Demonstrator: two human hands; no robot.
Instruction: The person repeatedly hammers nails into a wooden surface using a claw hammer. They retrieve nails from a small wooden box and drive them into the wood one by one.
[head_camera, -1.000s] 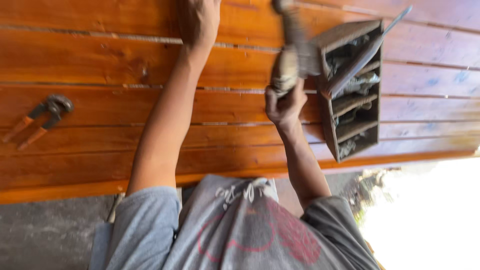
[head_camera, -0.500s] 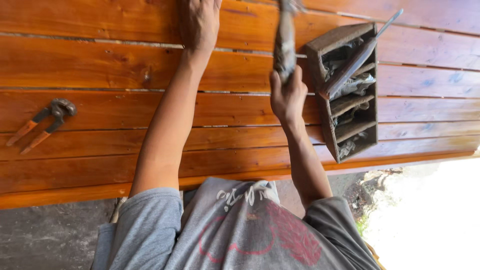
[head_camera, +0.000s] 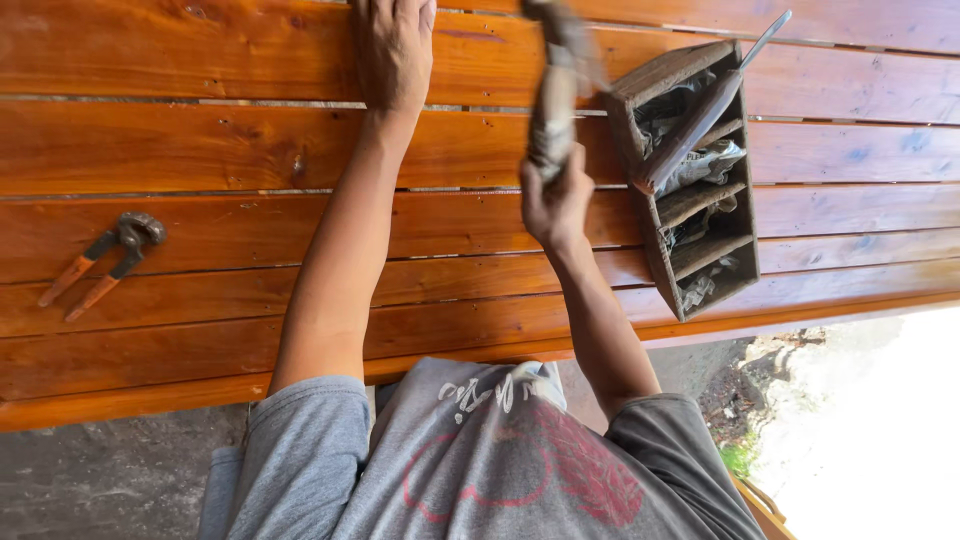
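The right hand (head_camera: 556, 205) has its grip clenched around the lower end of a hammer (head_camera: 553, 105), whose handle rises from the fist; the head is smeared by motion near the top edge, so its shape is hard to make out. The left hand (head_camera: 392, 48) lies palm down on the worktop (head_camera: 200, 140), fingers cut off by the top edge, so I cannot tell whether its grip presses on anything. Just beside the hammer, to the right, stands a wooden box (head_camera: 690, 175) with compartments; a long knife (head_camera: 705, 110) sticks out of it, and the rest inside is dark and unclear. Well apart at the left lie pincers (head_camera: 105, 260) with orange handles.
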